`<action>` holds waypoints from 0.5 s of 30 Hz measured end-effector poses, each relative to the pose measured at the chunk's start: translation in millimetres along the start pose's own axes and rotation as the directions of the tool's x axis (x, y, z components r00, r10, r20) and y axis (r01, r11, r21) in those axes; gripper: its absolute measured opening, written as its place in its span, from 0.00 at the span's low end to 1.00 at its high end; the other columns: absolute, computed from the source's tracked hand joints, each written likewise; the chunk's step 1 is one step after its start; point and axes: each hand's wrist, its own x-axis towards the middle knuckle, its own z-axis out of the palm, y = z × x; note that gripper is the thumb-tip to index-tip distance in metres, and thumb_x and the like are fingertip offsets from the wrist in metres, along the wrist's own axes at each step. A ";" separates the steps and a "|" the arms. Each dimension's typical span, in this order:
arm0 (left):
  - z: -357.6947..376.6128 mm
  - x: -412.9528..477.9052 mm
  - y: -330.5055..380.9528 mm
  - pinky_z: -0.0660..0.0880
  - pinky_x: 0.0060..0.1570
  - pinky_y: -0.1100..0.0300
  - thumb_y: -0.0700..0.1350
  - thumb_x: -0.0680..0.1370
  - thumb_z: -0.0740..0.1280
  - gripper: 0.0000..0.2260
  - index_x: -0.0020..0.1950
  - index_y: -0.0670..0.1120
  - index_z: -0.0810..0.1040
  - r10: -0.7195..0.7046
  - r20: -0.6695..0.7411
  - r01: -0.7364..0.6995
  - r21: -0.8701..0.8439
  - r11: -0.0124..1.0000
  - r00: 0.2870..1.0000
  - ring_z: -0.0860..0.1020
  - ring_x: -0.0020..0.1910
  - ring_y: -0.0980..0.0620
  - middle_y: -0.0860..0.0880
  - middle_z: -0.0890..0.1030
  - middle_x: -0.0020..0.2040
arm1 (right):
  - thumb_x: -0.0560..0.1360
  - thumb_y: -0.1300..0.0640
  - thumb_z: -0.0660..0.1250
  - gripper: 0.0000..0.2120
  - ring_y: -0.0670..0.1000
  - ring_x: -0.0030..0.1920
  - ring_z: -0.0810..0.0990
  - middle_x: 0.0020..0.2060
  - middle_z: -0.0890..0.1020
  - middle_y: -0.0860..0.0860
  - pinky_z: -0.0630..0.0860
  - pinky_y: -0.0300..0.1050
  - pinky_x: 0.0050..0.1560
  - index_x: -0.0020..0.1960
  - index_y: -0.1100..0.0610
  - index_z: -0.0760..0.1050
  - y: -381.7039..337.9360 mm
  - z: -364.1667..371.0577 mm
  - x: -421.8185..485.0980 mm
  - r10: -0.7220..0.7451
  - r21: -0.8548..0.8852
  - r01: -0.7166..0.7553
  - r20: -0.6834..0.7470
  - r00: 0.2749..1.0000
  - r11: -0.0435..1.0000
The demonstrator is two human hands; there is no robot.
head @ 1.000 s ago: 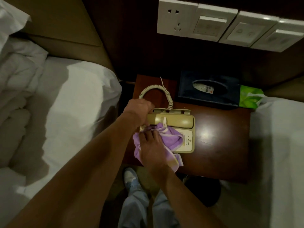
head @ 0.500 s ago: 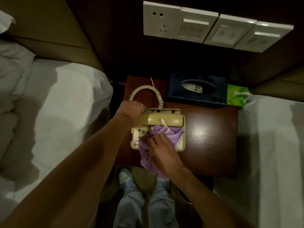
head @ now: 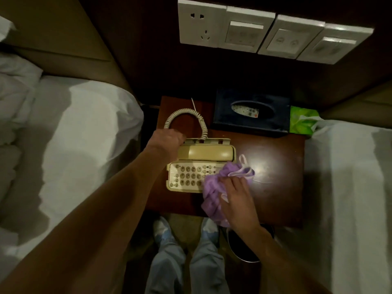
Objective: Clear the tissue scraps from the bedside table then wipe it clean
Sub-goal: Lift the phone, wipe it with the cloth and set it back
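Dark wood panelling backs a glossy reddish-brown wooden worktop (head: pixel 282 198), and a beige push-button telephone (head: pixel 186 179) stands on it with its keypad facing up. The beige handset (head: pixel 205 152) lies in the cradle at the telephone's far end, and a coiled beige cord (head: pixel 184 113) arches up behind it. The left hand (head: pixel 167 141) is at the telephone's left far corner, its grip clenched round the left end of the handset. The right hand (head: pixel 237 200) is at the telephone's right near corner; its grip is released, with the fingers laid fairly straight on a bunched purple cloth (head: pixel 214 187). The cloth covers the right edge of the keypad and spills onto the worktop just right of the telephone. Behind and to the right of the telephone sits a dark blue tissue box (head: pixel 250 122), with a green plastic packet (head: pixel 301 122) just beyond it. White wall plates (head: pixel 265 28) run in a row high behind the telephone. A white-sheeted bed (head: pixel 84 145) lies to the telephone's left, and another white bed (head: pixel 350 187) lies well to its right. A dark round bin (head: pixel 244 249) stands on the floor nearer than the telephone.
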 end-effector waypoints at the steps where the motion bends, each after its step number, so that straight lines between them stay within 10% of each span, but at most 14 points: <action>1: 0.4 -0.1 0.8 0.72 0.62 0.53 0.51 0.76 0.74 0.25 0.71 0.50 0.72 0.000 -0.002 0.000 0.003 1.000 1.000 0.76 0.64 0.49 0.49 0.78 0.65 | 0.71 0.65 0.73 0.25 0.56 0.62 0.76 0.62 0.79 0.56 0.75 0.56 0.66 0.67 0.58 0.75 7.7 -3.4 5.8 0.049 0.022 -0.049 -0.008 0.999 0.999; 5: -0.1 -0.9 1.4 0.72 0.62 0.53 0.50 0.77 0.74 0.25 0.72 0.50 0.71 0.005 0.009 -0.005 0.015 1.000 1.000 0.76 0.64 0.48 0.49 0.77 0.66 | 0.72 0.68 0.70 0.23 0.55 0.60 0.73 0.60 0.78 0.56 0.74 0.56 0.64 0.66 0.58 0.74 24.6 -8.9 31.9 0.224 0.097 -0.214 -0.107 0.969 0.972; 12: 2.9 -2.0 2.6 0.74 0.63 0.53 0.50 0.77 0.74 0.29 0.76 0.50 0.68 -0.001 0.006 0.001 0.029 1.000 1.000 0.76 0.65 0.47 0.48 0.77 0.68 | 0.72 0.66 0.72 0.26 0.52 0.62 0.72 0.63 0.77 0.52 0.74 0.54 0.66 0.69 0.54 0.72 28.7 -7.0 -3.7 -0.009 0.051 0.006 0.060 0.998 0.999; 15: 2.7 -0.2 2.9 0.73 0.64 0.53 0.50 0.77 0.74 0.31 0.77 0.50 0.67 -0.003 0.009 0.003 0.030 1.000 1.000 0.76 0.66 0.47 0.48 0.76 0.69 | 0.75 0.67 0.68 0.23 0.49 0.64 0.69 0.64 0.75 0.51 0.72 0.52 0.67 0.68 0.54 0.73 34.6 -15.2 26.1 0.120 0.163 -0.114 -0.026 0.992 0.980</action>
